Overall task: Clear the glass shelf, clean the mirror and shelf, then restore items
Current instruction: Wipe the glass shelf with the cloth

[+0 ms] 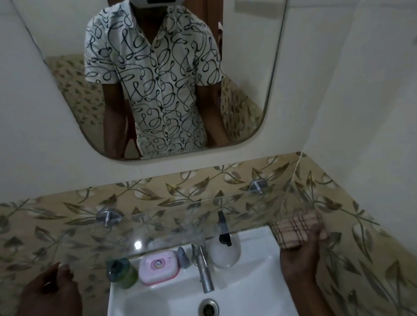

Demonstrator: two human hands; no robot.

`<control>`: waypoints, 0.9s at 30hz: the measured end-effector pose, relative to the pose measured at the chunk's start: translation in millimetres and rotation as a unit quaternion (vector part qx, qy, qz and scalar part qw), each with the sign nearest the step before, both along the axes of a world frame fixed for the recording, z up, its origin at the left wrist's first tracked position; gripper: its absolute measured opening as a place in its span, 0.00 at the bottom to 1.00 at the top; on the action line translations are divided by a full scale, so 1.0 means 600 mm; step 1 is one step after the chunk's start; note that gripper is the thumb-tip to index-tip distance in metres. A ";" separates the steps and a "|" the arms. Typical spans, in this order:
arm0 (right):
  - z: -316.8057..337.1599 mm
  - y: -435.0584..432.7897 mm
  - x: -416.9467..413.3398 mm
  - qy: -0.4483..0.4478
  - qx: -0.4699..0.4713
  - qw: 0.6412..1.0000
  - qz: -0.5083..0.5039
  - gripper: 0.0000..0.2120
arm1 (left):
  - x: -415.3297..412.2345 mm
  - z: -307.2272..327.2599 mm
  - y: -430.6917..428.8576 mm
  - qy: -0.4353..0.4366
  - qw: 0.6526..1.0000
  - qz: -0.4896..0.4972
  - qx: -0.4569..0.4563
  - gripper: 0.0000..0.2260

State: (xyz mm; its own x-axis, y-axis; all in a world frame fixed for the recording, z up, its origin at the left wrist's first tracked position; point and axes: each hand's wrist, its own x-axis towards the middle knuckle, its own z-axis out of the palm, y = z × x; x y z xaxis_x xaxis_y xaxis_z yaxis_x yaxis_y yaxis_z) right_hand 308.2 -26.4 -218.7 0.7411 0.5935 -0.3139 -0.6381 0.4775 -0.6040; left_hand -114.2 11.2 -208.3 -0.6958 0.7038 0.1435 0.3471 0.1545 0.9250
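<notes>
**Clerk:** Item one, glass shelf [182, 217]: mounted on two chrome pegs against the leaf-patterned tile, above the basin. Contents?

**Checker:** Nothing clearly stands on it. Seen through the glass, everything sits lower down on the back ledge of the sink [262, 290]: green bottle [123, 273] at the left, pink soap box [158, 266] just beside it, a small grey piece [184, 257] next, then the tap [203, 268], then a white pump dispenser [226, 248] to the right. Judged: clearing looks done.

**Clerk:** Item two, mirror [246, 80].

**Checker:** On the wall above the shelf, reflecting a person in a patterned shirt. No streaks or foam are visible; whether it has been wiped I cannot tell.

**Clerk:** Item three, hands.

**Checker:** Right hand [300, 258]: closed around a folded checked cloth [299, 228], held up at the shelf's right end, touching or just beside the glass edge; which, I cannot say. Left hand [51, 292]: empty, fingers loosely curled and half open, hovering below the shelf's left end, well apart from the bottle.

**Clerk:** Progress entry?

**Checker:** Judged: in the cleaning stage, with the cloth placed for a pass along the shelf. Remaining: finish the shelf wipe, the mirror if not already done, then lift the bottle, soap box, grey piece and dispenser back onto the glass.
</notes>
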 end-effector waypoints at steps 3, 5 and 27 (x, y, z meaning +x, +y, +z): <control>0.010 0.025 0.034 0.047 0.169 0.983 0.051 0.39 | 0.002 0.017 -0.003 0.013 0.999 -0.017 -0.038 0.12; 0.009 0.045 0.012 0.069 0.181 0.979 0.068 0.37 | 0.000 0.023 -0.006 0.059 0.998 0.013 -0.033 0.11; -0.008 0.124 -0.559 0.264 0.062 0.826 0.493 0.26 | 0.008 0.026 -0.003 0.108 0.993 0.057 0.004 0.07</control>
